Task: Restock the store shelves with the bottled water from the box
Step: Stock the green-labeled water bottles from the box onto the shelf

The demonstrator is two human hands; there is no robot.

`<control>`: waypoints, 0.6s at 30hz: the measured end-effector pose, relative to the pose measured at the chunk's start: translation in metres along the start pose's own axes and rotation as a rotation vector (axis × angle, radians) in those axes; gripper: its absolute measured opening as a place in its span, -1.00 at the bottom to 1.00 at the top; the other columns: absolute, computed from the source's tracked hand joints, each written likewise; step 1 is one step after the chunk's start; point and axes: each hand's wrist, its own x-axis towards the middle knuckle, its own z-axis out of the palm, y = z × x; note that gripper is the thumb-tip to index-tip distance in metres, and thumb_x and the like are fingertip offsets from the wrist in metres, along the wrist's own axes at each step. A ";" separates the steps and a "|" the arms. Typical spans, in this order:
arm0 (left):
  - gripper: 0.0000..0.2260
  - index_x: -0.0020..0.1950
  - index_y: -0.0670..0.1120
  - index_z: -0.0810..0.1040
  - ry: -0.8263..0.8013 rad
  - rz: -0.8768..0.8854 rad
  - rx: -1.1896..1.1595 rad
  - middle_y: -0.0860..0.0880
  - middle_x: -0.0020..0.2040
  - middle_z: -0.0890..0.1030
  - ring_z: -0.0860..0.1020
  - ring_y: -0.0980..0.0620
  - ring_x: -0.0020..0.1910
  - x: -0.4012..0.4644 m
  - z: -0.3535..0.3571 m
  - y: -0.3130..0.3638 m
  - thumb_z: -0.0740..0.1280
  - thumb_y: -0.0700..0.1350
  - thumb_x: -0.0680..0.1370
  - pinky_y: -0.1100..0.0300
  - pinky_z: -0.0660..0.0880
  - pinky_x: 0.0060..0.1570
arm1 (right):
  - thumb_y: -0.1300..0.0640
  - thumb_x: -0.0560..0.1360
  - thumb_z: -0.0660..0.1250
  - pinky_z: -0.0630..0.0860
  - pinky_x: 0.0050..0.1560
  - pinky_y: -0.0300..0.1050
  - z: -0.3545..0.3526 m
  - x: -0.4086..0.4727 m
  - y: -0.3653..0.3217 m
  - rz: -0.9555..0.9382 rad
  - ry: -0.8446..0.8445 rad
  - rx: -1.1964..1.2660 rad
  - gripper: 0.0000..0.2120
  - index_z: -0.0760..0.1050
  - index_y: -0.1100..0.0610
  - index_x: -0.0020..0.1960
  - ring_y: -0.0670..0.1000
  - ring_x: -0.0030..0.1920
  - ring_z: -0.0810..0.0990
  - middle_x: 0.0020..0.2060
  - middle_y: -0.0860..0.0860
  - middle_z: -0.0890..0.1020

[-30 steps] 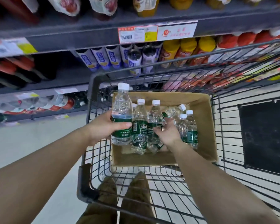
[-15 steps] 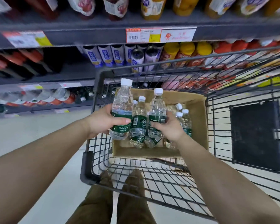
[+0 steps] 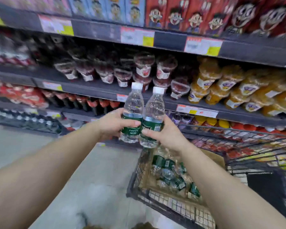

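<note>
Two clear water bottles with white caps and green labels are held upright, side by side and touching, in front of the shelves. My left hand (image 3: 113, 124) grips the left bottle (image 3: 132, 106) around its label. My right hand (image 3: 168, 134) grips the right bottle (image 3: 153, 111) the same way. Below them the cardboard box (image 3: 212, 158) sits in the black wire cart (image 3: 172, 203), with several more green-labelled bottles (image 3: 170, 172) lying in it. My right forearm hides part of the box.
Dark store shelves (image 3: 92, 90) run across the view with price tags on their edges. They carry red jars, orange jars at the right, red-capped bottles lower left and cartoon boxes on top. Pale floor lies at the left of the cart.
Both hands have lifted their bottles out of the box and up in front of the shelves. The camera has tilted upward, so the cart now sits low in view.
</note>
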 end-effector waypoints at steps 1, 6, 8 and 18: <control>-0.63 0.24 -0.06 0.48 0.029 0.037 0.001 -0.01 -0.05 0.69 0.67 0.17 -0.31 -0.013 -0.021 0.003 0.48 -0.14 0.48 0.29 0.52 -0.43 | -0.06 0.38 0.53 0.40 -0.14 -0.41 0.013 0.004 -0.017 -0.035 -0.018 -0.019 -0.36 0.29 0.00 0.33 -0.19 0.02 0.51 0.17 -0.15 0.49; -0.45 0.19 0.02 0.52 0.128 0.152 -0.027 -0.02 0.05 0.71 0.69 -0.02 0.01 -0.079 -0.137 -0.003 0.61 0.01 0.25 -0.02 0.60 0.04 | -0.26 0.27 0.53 0.50 -0.03 -0.17 0.099 0.016 -0.109 -0.157 -0.091 -0.085 -0.13 0.24 -0.02 0.44 -0.11 0.05 0.55 0.26 -0.13 0.48; -0.47 0.24 -0.02 0.50 0.185 0.182 -0.038 -0.03 0.03 0.72 0.69 -0.05 0.01 -0.108 -0.183 -0.006 0.57 -0.02 0.32 -0.04 0.60 -0.01 | -0.33 0.15 0.53 0.54 0.18 0.08 0.140 0.017 -0.146 -0.183 -0.090 -0.080 -0.04 0.27 -0.04 0.42 -0.01 0.21 0.55 0.31 -0.10 0.50; -0.61 0.12 0.06 0.50 0.387 0.406 0.050 0.11 -0.05 0.63 0.62 0.19 -0.11 -0.224 -0.352 0.017 0.55 0.06 0.38 0.12 0.50 -0.08 | -0.09 0.26 0.61 0.55 -0.01 -0.14 0.267 0.026 -0.311 -0.418 -0.032 0.022 -0.22 0.37 0.02 0.38 -0.05 0.10 0.61 0.24 -0.07 0.55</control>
